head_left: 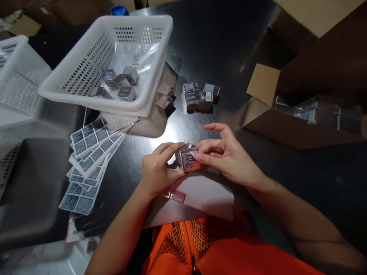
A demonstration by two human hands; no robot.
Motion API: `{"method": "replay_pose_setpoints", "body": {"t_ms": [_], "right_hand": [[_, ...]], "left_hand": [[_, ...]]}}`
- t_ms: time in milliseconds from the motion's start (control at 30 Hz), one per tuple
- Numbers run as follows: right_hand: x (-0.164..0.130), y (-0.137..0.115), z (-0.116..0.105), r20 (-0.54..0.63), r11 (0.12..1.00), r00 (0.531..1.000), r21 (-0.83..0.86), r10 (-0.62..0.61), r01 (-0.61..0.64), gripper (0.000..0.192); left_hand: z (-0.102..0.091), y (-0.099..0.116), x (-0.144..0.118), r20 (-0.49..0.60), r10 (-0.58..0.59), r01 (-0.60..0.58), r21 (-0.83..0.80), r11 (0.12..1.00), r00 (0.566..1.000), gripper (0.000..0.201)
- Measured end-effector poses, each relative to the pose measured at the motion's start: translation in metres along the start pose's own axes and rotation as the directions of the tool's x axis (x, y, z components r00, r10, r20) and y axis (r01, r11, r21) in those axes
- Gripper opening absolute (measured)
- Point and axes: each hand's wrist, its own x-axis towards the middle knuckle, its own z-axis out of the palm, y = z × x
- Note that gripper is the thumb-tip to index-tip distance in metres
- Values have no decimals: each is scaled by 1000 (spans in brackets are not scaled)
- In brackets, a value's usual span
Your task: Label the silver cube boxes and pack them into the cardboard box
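dark shiny cube-shaped printed carton sits between the left hand, which grips its left side, and the right hand, whose thumb reaches its right edge; no long axis stands out. its underside is hidden, and whether the right hand pinches anything cannot be told.

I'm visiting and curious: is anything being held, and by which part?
Yes, a small printed box. The left hand holds it by its left side; the right hand is at its right edge.
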Motion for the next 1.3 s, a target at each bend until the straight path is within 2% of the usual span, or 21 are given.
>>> {"method": "replay_pose_setpoints", "body": {"t_ms": [733,867,1033,1300], "right_hand": [[0,1,-2,20,1000,1000,24,2,-3,62],[0,1,-2,4,1000,1000,12,8,-8,62],[-1,1,2,-15,1000,1000,14,-3,4,61],[1,7,7,-185,992,975,-40,-123,117,66]], "left_hand": [[-1,1,2,-5,22,-22,30,999,1000,39],[-1,2,2,-27,29,-28,28,999,999,36],[-1,1,1,-3,15,-15,26,1000,1000,34],[0,4,0,-30,26,-27,-28,999,999,37]]}}
